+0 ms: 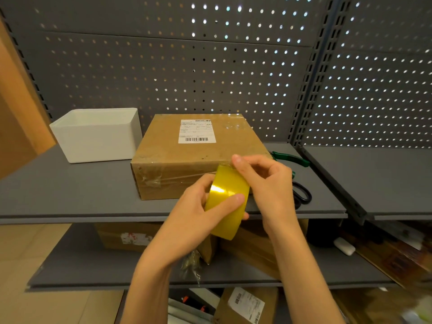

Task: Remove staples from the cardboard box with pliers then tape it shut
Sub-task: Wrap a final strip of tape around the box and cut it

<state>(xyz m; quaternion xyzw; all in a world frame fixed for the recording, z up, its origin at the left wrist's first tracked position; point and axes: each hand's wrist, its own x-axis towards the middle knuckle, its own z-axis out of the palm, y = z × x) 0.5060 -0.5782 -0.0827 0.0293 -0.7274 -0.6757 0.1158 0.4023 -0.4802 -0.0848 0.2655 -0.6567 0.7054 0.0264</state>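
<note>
Taping step: tape end being found.
Left hand (205, 204) grips the tape roll (228, 202) at frame centre; right hand (264, 181) pinches its upper edge. Next, I judge: peel a strip onto the cardboard box (187, 157).

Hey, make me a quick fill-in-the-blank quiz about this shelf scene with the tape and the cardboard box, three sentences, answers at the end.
1. The left hand holds a roll of tape whose colour is ____.
2. The white bin stands to the ____ of the cardboard box on the shelf.
3. The pliers lying right of the box have ____ handles.
The right hand picks at the roll.

Answers: yellow; left; green
</note>
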